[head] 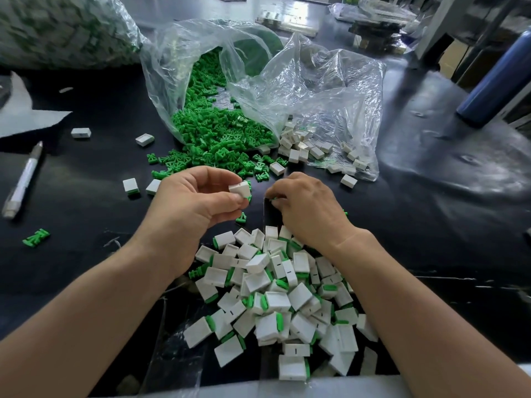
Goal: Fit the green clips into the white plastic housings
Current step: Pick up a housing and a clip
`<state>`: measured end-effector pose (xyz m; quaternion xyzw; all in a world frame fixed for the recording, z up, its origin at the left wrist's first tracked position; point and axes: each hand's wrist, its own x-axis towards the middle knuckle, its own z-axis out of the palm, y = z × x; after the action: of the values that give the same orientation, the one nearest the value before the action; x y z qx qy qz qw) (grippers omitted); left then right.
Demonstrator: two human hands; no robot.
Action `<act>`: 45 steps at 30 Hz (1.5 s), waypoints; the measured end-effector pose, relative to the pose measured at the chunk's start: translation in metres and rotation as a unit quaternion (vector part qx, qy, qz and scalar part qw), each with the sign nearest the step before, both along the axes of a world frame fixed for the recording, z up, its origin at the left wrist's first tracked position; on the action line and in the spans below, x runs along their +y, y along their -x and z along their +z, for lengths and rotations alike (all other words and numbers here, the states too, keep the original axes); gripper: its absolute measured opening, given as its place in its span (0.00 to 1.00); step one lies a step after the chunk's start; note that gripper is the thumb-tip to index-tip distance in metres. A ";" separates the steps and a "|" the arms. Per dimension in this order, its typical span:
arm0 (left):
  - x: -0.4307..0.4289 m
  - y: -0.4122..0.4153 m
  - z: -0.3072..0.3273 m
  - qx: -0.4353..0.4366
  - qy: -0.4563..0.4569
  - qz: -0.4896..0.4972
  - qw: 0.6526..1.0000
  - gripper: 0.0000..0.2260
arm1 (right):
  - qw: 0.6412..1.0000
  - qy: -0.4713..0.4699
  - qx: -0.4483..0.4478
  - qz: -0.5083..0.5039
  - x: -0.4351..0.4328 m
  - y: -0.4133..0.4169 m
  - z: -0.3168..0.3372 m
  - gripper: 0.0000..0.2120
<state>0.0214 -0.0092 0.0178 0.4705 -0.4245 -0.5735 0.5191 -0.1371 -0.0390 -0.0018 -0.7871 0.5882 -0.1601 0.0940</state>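
Light falls from the far right, laying a pale sheen on my dark worktop [448,179] there and glare on the clear bags [324,81]. The left side stays dim. White housings [298,295] near me are crisp; the sack [57,27] at the far left corner is blurred, and the frame's edges bow.

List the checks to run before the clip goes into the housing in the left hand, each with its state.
1. Housing gripped: left hand pinches a white housing: ok.
2. Clip in right hand: only a green speck shows at its curled fingers: cannot tell.
3. Housing's opening faces the right hand: cannot tell.
4. Spare green clips close by, spilling from the bag: ok.
5. Hands brought together: apart: not ok.
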 end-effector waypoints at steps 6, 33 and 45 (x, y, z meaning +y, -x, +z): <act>0.003 -0.001 0.001 -0.001 0.001 -0.013 1.000 0.08 | 0.994 0.008 -0.108 -0.022 0.001 0.008 0.009 0.12; 0.006 0.001 0.000 -0.065 -0.007 -0.042 0.997 0.07 | 0.943 -0.063 -0.326 0.013 0.022 0.002 0.024 0.15; 0.007 0.002 0.001 -0.063 -0.007 -0.062 0.996 0.08 | 0.938 -0.048 -0.335 0.074 0.029 -0.001 0.027 0.14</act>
<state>0.0196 -0.0022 0.0188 0.4822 -0.4805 -0.5770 0.4514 -0.1364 -0.0104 0.0249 -0.7238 0.4693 -0.3790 0.3352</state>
